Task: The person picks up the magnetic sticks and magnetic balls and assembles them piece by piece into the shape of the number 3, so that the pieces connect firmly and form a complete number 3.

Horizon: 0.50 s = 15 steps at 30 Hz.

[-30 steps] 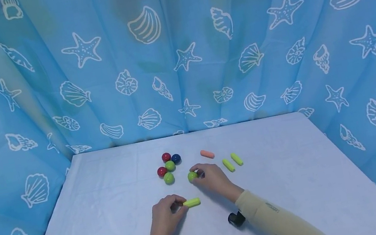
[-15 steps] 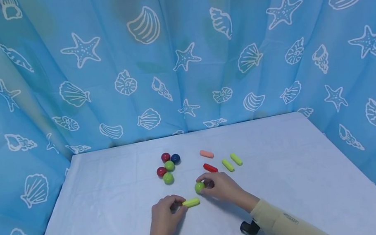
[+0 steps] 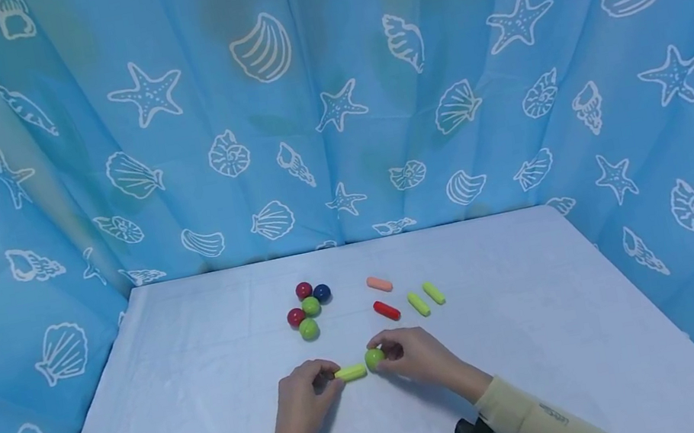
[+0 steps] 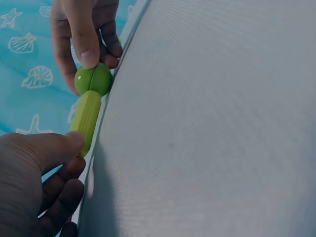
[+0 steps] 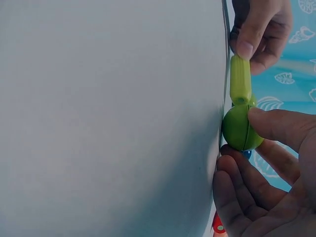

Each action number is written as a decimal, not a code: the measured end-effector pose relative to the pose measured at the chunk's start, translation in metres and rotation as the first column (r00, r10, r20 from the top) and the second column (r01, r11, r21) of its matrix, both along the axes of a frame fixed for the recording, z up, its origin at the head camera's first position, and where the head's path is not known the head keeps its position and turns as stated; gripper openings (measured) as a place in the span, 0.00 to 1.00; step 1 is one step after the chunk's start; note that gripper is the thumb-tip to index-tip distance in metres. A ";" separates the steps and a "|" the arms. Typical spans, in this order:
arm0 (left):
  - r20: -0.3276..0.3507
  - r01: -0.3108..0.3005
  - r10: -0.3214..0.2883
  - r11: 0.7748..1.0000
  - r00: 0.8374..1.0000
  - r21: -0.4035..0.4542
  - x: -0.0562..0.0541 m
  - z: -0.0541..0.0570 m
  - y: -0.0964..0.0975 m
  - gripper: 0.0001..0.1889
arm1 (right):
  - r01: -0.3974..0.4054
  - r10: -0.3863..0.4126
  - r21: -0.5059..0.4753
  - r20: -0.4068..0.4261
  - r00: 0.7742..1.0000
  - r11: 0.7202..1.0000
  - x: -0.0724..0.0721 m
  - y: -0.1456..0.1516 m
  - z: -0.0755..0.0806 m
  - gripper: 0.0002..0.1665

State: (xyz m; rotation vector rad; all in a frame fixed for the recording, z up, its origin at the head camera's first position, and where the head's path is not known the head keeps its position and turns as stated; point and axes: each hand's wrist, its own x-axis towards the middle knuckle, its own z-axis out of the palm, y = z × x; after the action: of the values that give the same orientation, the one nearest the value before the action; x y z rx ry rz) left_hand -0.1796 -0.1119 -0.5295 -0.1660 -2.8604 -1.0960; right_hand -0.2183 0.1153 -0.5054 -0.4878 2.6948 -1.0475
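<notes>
My left hand (image 3: 306, 400) pinches one end of a ridged yellow-green stick (image 3: 352, 373) between thumb and fingers, low over the white table. Facing it, my right hand (image 3: 422, 355) holds a shiny green ball (image 3: 374, 359) by thumb and fingertips. The stick's free end points at the ball; in the left wrist view the stick (image 4: 88, 111) and the ball (image 4: 94, 79) meet or nearly meet. From the right wrist, a small hole shows in the end of the stick (image 5: 240, 79), right by the ball (image 5: 239, 129). Whether they are joined I cannot tell.
Behind my left hand lies a cluster of balls: red (image 3: 304, 291), dark blue (image 3: 322, 293) and green (image 3: 309, 329) among them. Farther right are an orange stick (image 3: 380, 284), a red stick (image 3: 387, 310) and two yellow-green sticks (image 3: 418, 304). A blue curtain (image 3: 326, 96) surrounds the table's far sides.
My right hand has brought the green ball nearer and slightly right, up to the stick's free end, uncovering the red stick. My left hand has stayed nearly still with its stick.
</notes>
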 end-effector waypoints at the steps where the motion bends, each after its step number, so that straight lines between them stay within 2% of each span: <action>1: 0.000 0.001 -0.001 1.000 1.000 0.003 0.000 0.001 0.000 0.09 | -0.004 0.004 -0.002 0.001 1.000 1.000 0.000 0.000 0.000 0.18; 7: -0.011 0.001 -0.001 1.000 1.000 0.009 0.000 0.001 -0.001 0.09 | -0.031 0.031 -0.025 -0.013 0.999 0.999 0.001 0.000 -0.003 0.18; 15: -0.029 -0.006 0.006 1.000 1.000 -0.005 -0.001 -0.002 0.000 0.08 | -0.043 0.044 -0.045 0.002 0.999 0.998 0.000 0.005 -0.005 0.23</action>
State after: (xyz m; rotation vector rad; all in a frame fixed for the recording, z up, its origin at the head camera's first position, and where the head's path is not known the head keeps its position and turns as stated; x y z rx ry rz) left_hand -0.1810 -0.1121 -0.5315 -0.1723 -2.8364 -1.0757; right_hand -0.2183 0.1201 -0.5103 -0.5501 2.6509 -1.0986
